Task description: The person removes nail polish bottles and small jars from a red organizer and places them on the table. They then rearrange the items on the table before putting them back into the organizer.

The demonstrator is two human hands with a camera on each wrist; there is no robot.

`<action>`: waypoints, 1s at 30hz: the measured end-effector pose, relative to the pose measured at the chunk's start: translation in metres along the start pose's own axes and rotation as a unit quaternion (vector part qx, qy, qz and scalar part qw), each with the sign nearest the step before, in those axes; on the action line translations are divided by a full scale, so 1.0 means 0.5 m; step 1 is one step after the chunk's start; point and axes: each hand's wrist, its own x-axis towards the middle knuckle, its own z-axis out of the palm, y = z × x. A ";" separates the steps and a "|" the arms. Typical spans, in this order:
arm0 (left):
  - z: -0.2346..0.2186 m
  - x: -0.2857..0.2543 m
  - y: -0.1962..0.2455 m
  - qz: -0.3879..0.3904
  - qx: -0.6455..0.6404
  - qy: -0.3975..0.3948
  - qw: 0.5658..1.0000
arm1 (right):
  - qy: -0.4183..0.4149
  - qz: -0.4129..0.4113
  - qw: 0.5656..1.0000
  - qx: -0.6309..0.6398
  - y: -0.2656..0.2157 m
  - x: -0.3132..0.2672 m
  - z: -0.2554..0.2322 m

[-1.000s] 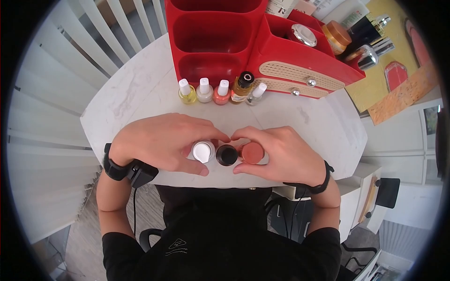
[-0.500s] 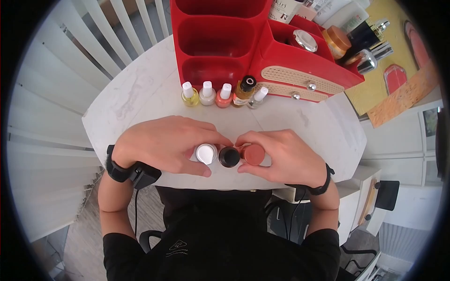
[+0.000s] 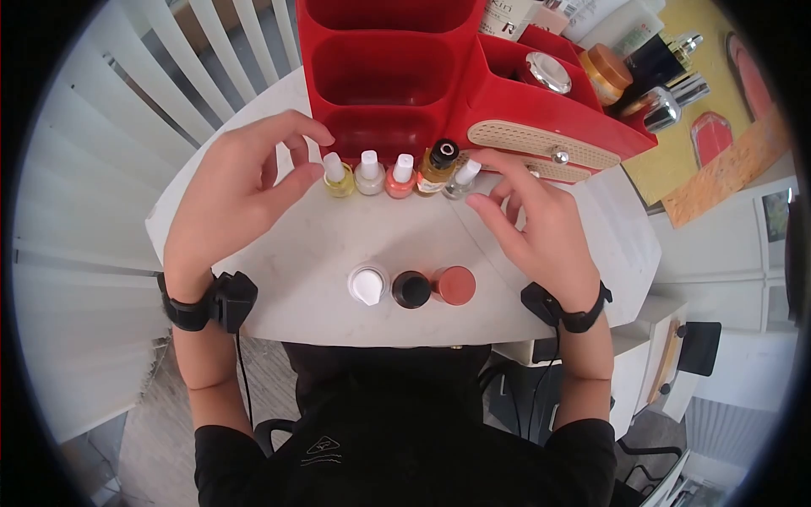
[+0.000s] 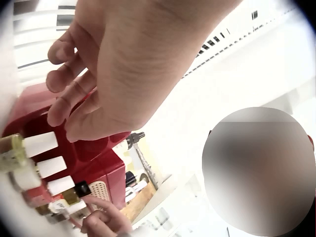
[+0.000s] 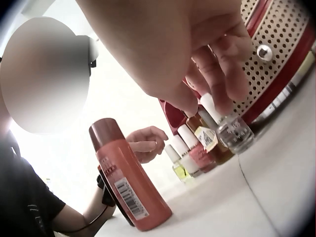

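My left hand is at the left end of a row of small bottles, its bent thumb and fingers spread apart beside the yellow nail polish bottle. At the other end, my right hand has its fingertips right at the white cap of the clear nail polish bottle. Between these stand a whitish nail polish, a coral nail polish and an amber bottle with a black cap. Nearer the body, a white-capped bottle, a black-capped bottle and a reddish-brown bottle stand side by side.
Behind the row is a red organizer with open compartments and drawers. Cosmetics, among them an orange-lidded jar, stand in its right part. The white table's front edge runs close to the body.
Both hands have let go of the three front bottles and moved forward and apart, to the two ends of the back row. All the bottles stay standing where they were.
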 end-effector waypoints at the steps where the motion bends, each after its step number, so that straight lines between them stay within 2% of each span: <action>1: 0.020 0.000 -0.011 0.024 0.005 0.016 1.000 | 0.000 -0.002 1.000 -0.019 0.003 0.002 0.005; 2: 0.033 -0.001 -0.018 0.047 0.009 0.029 0.998 | -0.002 0.004 1.000 -0.017 0.007 0.005 0.010; 3: 0.039 -0.004 -0.018 0.045 0.006 0.023 0.999 | 0.005 -0.004 1.000 -0.021 0.011 0.008 0.015; 5: 0.048 -0.004 -0.015 0.034 0.095 0.015 0.995 | 0.012 -0.008 1.000 -0.025 0.015 0.011 0.020; 8: 0.052 0.002 -0.020 0.050 0.109 0.020 0.993 | 0.011 -0.003 1.000 -0.007 0.011 0.016 0.019; 11: 0.052 -0.006 -0.019 0.034 0.101 0.008 0.994 | -0.005 0.025 1.000 0.018 0.006 0.004 0.008; 14: 0.038 -0.023 -0.004 0.025 0.090 -0.008 0.996 | -0.011 -0.012 0.999 0.028 0.000 -0.007 -0.005; 18: 0.027 -0.029 0.039 -0.010 0.046 -0.055 0.997 | -0.083 -0.037 0.991 0.102 -0.015 -0.008 -0.018; 19: 0.030 -0.030 0.041 0.016 0.015 -0.073 0.997 | -0.115 -0.045 0.985 0.119 -0.018 -0.006 -0.019; 21: 0.039 -0.032 0.038 0.055 -0.033 -0.103 0.993 | -0.129 -0.064 0.982 0.121 -0.016 -0.004 -0.009; 25: 0.055 -0.028 0.044 0.075 -0.042 -0.136 0.987 | -0.143 -0.099 0.974 0.145 -0.010 -0.006 0.014; 30: 0.067 -0.016 0.036 0.108 -0.073 -0.171 0.977 | -0.177 -0.080 0.962 0.192 -0.010 0.001 0.016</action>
